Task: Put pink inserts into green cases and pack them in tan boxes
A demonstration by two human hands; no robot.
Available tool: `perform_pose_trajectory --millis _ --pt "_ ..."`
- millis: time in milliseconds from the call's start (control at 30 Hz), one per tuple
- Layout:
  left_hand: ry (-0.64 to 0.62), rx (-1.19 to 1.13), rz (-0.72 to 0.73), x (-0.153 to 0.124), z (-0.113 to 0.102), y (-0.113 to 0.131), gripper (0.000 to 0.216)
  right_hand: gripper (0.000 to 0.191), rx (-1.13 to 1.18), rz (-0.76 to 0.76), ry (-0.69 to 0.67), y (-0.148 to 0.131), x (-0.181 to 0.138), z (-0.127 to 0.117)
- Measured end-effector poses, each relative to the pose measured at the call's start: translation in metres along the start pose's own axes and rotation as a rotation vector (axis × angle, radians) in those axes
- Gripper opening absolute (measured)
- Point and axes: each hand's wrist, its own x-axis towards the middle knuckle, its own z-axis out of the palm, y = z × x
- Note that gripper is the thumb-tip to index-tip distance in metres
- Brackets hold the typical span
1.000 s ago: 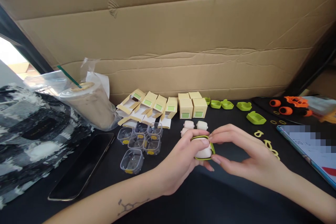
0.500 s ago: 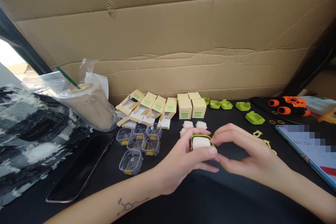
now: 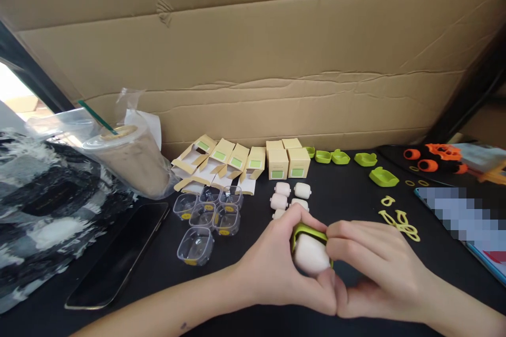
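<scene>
Both my hands hold one small white block in a green frame [image 3: 309, 250] just above the black table, near its front. My left hand [image 3: 276, 266] wraps it from the left, thumb on the green edge. My right hand [image 3: 367, 268] pinches it from the right, fingers curled over the top. Behind it lie several loose white blocks [image 3: 290, 196]. Further back stand small yellow boxes [image 3: 286, 162], some opened flat [image 3: 221, 163]. Green frames [image 3: 356, 164] lie in a row at the back right.
Clear plastic cups [image 3: 205, 216] sit left of the blocks. A phone [image 3: 118, 255], an iced drink in a bag [image 3: 128, 155] and a furry bag [image 3: 43, 205] fill the left. Yellow rings [image 3: 401, 219], an orange toy [image 3: 435, 158] and a tablet [image 3: 470, 221] are at the right. A cardboard wall [image 3: 276, 63] stands behind.
Both hands have drawn the white block with its green frame nearer to me and lower, and closed more tightly round it. More loose white blocks show behind.
</scene>
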Motion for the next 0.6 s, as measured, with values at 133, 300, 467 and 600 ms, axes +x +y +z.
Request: perform_pose_trajectory --millis 133,300,467,600 --pt "0.023 -0.025 0.022 -0.0015 0.0025 0.0029 0.038 0.023 0.025 0.037 0.022 -0.0053 -0.0004 -0.0011" --pt "0.028 -0.142 -0.014 -0.0004 0.0043 0.0015 0.039 0.021 0.022 0.032 0.039 -0.0094 0.0064 -0.0032" --pt "0.003 -0.147 -0.062 -0.0020 0.0042 -0.0035 0.042 0.021 0.011 0.027 0.032 -0.0115 0.0080 -0.0031" --pt "0.000 -0.138 -0.075 -0.0014 0.0047 0.0003 0.040 0.024 0.010 0.023 0.045 -0.0088 0.0022 -0.0025"
